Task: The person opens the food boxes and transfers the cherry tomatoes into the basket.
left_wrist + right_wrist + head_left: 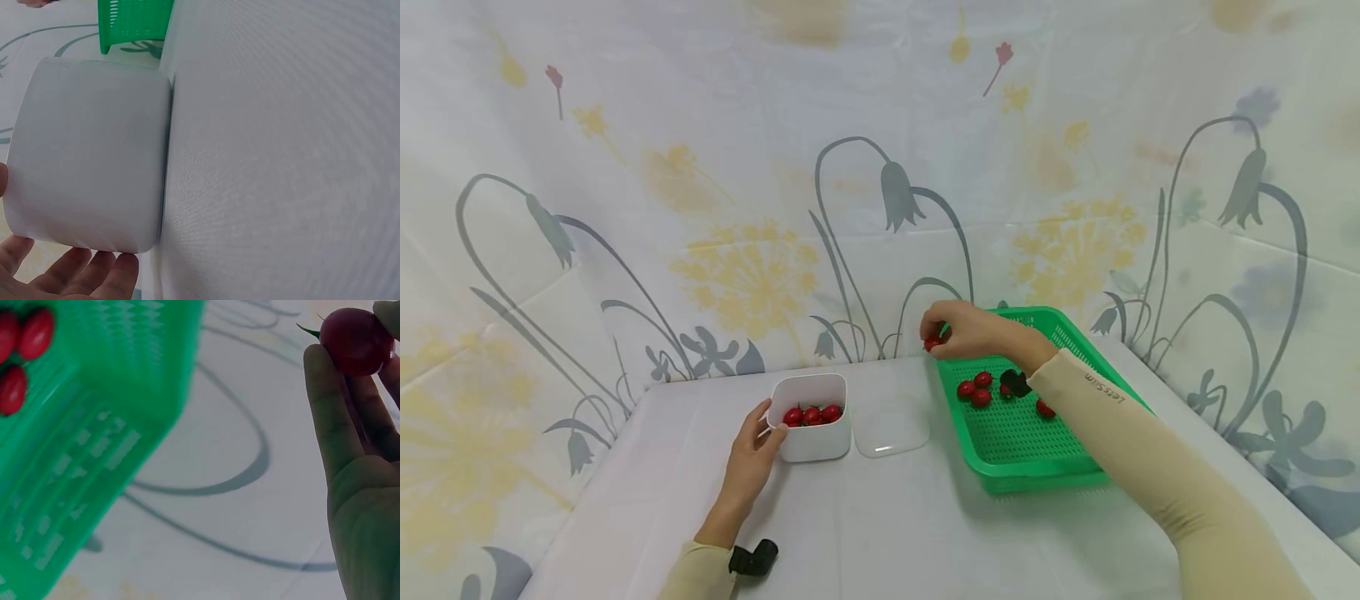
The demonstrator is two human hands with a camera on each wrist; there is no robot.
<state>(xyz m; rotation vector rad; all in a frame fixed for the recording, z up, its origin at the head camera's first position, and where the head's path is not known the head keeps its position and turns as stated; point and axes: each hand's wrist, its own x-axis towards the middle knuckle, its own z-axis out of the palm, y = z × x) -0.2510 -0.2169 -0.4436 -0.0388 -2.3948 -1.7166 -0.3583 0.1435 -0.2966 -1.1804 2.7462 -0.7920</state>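
My left hand [751,457] holds a white square container [817,446] by its left side, thumb at the front rim. In the left wrist view, fingertips [119,265] touch the container's wall [94,156]. Cherry tomatoes [812,416] lie inside it. Raised above the far left edge of a green basket [1037,478], my right hand [973,332] pinches a cherry tomato [355,341] between thumb and fingers; its green stem shows in the right wrist view. Several more cherry tomatoes [981,398] lie in the basket, partly behind my right forearm.
A translucent square lid [891,429] lies flat on the white table [880,533] between container and basket. Behind the table hangs a flower-printed cloth [880,242], close to the basket's far side. Each wrist wears a small black camera mount [754,558].
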